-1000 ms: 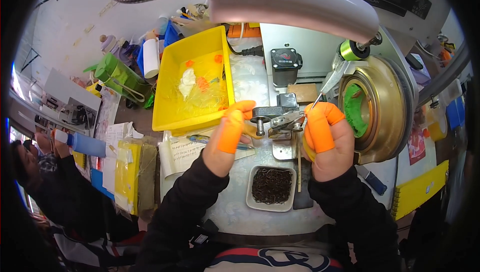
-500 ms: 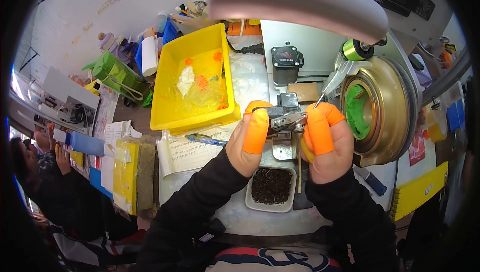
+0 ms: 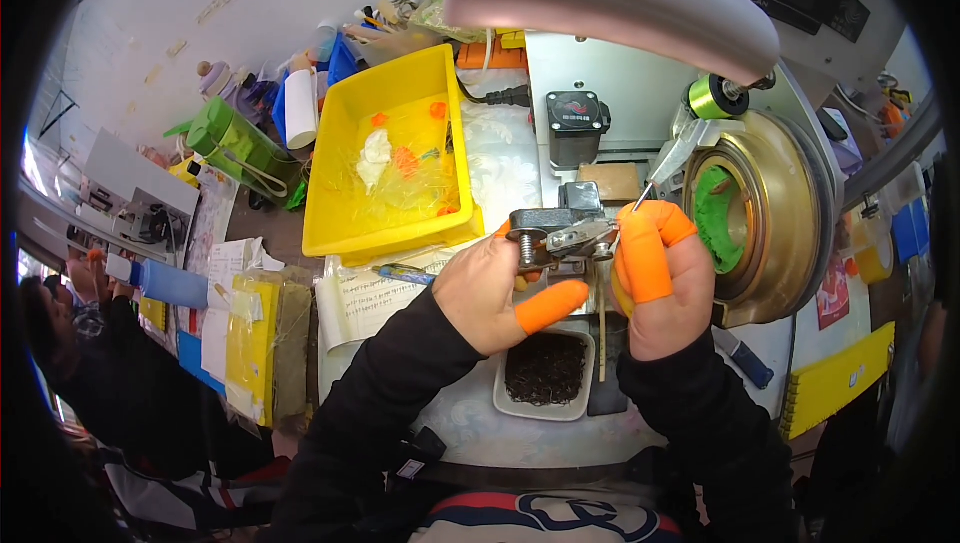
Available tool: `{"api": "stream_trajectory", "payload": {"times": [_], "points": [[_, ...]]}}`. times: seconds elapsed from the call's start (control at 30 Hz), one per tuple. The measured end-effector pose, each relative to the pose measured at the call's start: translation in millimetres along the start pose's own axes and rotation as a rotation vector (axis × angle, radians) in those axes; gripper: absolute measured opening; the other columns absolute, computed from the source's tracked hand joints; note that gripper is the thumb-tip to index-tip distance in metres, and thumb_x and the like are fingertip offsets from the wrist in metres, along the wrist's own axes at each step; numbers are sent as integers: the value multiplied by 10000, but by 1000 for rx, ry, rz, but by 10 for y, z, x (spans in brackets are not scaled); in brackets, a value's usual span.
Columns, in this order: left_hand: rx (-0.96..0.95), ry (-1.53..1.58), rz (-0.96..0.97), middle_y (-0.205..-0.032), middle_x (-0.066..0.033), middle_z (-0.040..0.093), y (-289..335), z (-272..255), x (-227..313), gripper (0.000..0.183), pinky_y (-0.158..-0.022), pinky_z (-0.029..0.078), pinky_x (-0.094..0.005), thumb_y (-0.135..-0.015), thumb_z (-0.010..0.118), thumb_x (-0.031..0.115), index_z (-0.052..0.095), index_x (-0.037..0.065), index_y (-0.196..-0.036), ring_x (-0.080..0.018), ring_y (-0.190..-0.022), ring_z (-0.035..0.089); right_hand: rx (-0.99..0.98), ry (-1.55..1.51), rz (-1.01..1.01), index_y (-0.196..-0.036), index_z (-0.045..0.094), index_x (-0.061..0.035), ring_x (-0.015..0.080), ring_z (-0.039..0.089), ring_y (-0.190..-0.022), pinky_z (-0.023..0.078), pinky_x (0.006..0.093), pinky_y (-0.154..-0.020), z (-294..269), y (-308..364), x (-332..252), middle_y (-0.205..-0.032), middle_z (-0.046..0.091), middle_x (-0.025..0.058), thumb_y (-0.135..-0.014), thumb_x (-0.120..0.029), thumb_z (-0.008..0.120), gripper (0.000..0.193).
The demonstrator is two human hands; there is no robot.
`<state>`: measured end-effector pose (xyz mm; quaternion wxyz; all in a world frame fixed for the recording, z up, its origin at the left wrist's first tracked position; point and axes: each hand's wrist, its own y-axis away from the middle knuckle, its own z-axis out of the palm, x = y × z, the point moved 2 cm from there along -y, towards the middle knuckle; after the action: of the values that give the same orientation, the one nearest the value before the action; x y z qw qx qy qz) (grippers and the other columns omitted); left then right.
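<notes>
A small metal clamp (image 3: 578,236) with a spring and dark body stands in front of a black motor block. My left hand (image 3: 485,288) is beside its left end. The orange-covered thumb stretches out apart from the fingers, which reach behind the clamp and are partly hidden. At the clamp's tip my right hand (image 3: 665,268) pinches with orange-covered fingers; what lies between them is too small to make out. A thin metal guide arm (image 3: 665,165) points down to those fingertips. Below my hands sits a white dish (image 3: 497,398) of thin dark pieces (image 3: 545,368).
A yellow tray (image 3: 315,213) holds orange bits and white tissue. A notebook with a blue pen (image 3: 405,274) lies left. On the right stand a brass-coloured wheel (image 3: 800,223), a green thread spool (image 3: 712,98) and a knife (image 3: 745,361). A lamp (image 3: 610,3) hangs overhead. Another person sits far left.
My left thumb has come away from the clamp and swung down and right, uncovering the spring. My right hand stays pinched at the tip. The view has shifted slightly.
</notes>
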<state>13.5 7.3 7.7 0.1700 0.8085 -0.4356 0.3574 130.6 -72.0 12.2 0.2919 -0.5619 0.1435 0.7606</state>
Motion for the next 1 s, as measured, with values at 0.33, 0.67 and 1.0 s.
{"api": "stream_trajectory", "payload": {"times": [0.33,0.67,1.0], "points": [[212,-429,198,-704,-177,507,-7,241,-73,371,-581,424,-355,-699,595,314,538,-27,-832,-311,-653,514,-39,12,33,-873,476,-31,28,381,-535,296,165,-485,-5,13,-43,-641,442,-24,-822,-105,485,91],[235,-603,155,-580,-134,518,-36,229,-7,285,-477,413,-370,-732,549,274,537,-8,-685,-283,-509,521,-54,-50,1,-868,491,-53,5,344,-496,247,146,-450,2,-15,-29,-606,427,-56,-827,-142,496,98],[106,-421,24,-691,-171,537,-67,328,-132,351,-543,441,-375,-793,463,330,518,-13,-840,-296,-596,545,-86,48,134,-884,498,-59,36,260,-362,200,191,-346,-74,24,-49,-496,345,-37,-853,-233,441,185]]}}
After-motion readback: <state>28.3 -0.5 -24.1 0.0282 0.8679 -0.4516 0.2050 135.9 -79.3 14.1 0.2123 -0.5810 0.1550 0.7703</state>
